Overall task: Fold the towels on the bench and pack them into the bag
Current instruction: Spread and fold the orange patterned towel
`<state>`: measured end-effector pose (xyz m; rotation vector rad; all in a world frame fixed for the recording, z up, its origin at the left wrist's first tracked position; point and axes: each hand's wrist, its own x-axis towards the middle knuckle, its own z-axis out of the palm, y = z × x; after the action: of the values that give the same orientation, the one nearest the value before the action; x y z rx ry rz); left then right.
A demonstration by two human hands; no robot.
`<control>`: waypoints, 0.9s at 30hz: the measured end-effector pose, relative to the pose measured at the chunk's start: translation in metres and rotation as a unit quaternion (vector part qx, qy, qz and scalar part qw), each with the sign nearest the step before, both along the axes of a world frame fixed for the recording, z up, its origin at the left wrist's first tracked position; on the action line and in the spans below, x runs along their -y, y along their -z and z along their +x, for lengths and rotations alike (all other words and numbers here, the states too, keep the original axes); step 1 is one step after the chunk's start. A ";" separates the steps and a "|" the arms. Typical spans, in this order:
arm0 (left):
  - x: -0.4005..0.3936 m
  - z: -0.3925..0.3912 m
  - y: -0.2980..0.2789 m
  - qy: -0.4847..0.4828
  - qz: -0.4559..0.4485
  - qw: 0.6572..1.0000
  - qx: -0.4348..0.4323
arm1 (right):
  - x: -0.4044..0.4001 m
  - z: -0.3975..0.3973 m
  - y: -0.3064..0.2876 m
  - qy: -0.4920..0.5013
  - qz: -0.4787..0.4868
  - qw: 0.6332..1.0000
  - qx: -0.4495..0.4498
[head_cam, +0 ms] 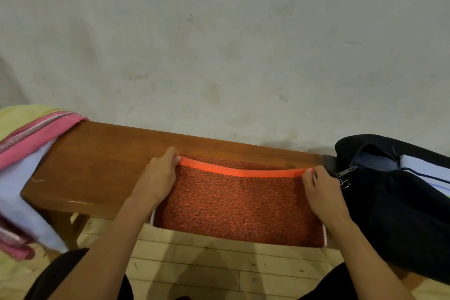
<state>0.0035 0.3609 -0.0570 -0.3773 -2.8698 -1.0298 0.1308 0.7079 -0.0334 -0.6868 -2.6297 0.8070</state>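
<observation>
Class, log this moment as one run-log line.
fold | left hand and right hand pinch orange towel corners | on bench | bag open

The orange towel (239,204) is nubby, looped terry cloth with a smoother, bright woven border between the fingers (175,160). The tabletop (102,165) is polished brown wood with a soft sheen. Right of the fingers, the dark bag (394,214) is matt fabric with a metal zipper pull (343,174).

towel (238,204) on bench (102,165), bag (399,202) right, perhaps overlapping
</observation>
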 end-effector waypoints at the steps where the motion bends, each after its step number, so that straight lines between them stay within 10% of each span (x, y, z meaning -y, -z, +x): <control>1: -0.001 -0.003 -0.002 -0.004 -0.006 1.000 -0.012 | 0.000 -0.003 -0.002 0.011 0.005 1.000 -0.013; 27: -0.012 -0.045 0.003 0.011 -0.071 0.993 -0.093 | -0.005 -0.039 0.004 0.040 0.023 0.999 0.021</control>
<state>-0.0410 0.3734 -0.0605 -0.4890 -2.7832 -0.7501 0.0916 0.7124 -0.0378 -0.7992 -2.6301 0.7136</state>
